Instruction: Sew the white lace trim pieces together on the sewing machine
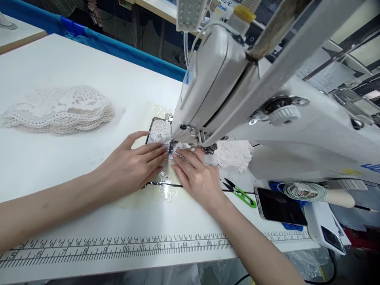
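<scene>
A white lace piece (161, 133) lies under the presser foot (171, 147) of a white sewing machine (213, 79). My left hand (133, 160) rests just left of the foot, fingers stretched out flat and fingertips at the lace, thumb spread away. On the other side of the foot, my right hand (197, 172) presses the lace down with extended fingers. Part of the lace is hidden under both hands. More white lace (236, 154) lies beneath the machine arm, right of my right hand.
A stack of white lace pieces (62, 111) sits on the table's left. Green thread snips (240, 193), a black phone (280, 206), a cord coil (305, 191) and a white device (325, 227) lie at right. A printed ruler (127, 247) runs along the front edge.
</scene>
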### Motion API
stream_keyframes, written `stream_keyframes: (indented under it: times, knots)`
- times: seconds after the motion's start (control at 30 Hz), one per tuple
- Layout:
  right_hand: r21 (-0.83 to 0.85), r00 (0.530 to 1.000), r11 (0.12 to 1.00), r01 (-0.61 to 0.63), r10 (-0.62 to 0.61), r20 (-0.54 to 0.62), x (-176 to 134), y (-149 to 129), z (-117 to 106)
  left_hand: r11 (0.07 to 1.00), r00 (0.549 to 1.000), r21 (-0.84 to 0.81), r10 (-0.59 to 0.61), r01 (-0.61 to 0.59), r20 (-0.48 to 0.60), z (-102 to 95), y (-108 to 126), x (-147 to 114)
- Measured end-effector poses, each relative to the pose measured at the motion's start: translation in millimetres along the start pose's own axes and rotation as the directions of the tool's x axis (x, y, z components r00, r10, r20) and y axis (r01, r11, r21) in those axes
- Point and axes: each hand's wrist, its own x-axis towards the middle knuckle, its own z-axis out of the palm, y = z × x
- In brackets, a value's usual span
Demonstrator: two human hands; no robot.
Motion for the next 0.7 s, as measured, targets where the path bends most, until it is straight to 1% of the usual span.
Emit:
stream_keyframes:
  times: [0.2, 0.4, 0.57, 0.7]
  knots:
    - [-0.036, 1.000, 0.999, -0.019, 0.019, -0.012, 0.3, -0.1, 2.2, 0.999, 0.999, -0.046, -0.012, 0.014, 0.030, 0.6, -5.8, 1.9]
    - [-0.033, 1.000, 0.999, -0.017, 0.017, 0.007, 0.5, -0.8, 1.8, 1.000, 1.000, -0.023, 0.004, -0.004, -0.003, 1.1, -5.9, 2.2]
    - [-0.049, 1.000, 0.999, -0.006, 0.007, 0.005, 1.1, -0.9, 0.9, 0.999, 1.000, -0.043, -0.022, 0.022, 0.010, 1.3, -3.1, 1.6]
    - [-0.056, 0.998, 0.998, -0.010, 0.014, 0.065, 1.5, -0.7, -0.3, 0.995, 0.997, -0.058, -0.079, 0.079, 0.014, 3.7, -6.6, 0.6]
